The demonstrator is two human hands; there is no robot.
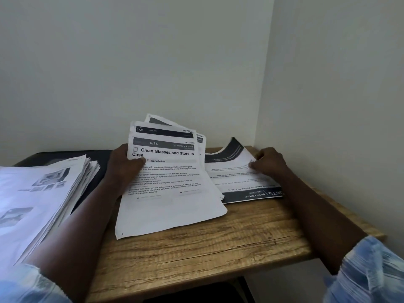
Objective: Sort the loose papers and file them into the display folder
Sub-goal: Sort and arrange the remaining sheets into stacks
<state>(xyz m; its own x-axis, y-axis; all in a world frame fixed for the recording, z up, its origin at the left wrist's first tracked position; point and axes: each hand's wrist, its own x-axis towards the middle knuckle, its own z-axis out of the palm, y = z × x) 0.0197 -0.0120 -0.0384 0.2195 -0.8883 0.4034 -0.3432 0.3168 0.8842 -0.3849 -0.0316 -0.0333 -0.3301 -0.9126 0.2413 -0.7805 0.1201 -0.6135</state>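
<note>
Pinching fanned printed sheets [168, 178] with left hand [124, 166] fingers [140, 160], long axis rising toward the wall [196, 62], black header bars topmost; pinching upside-down sheet [231, 176] with right hand [271, 164].

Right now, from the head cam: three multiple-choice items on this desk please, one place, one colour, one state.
1. The tall paper stack lies: A left of the left hand; B against the right wall; C on the floor.
2. The table top is: A white; B brown wood; C green.
3. The left hand is: A open and idle; B flat on the wall; C holding fanned sheets.
Answers: A, the stack sits at the far left; B, brown grain shows; C, its thumb clamps the fanned sheets, while the right hand pinches a dark-banded sheet.
</note>
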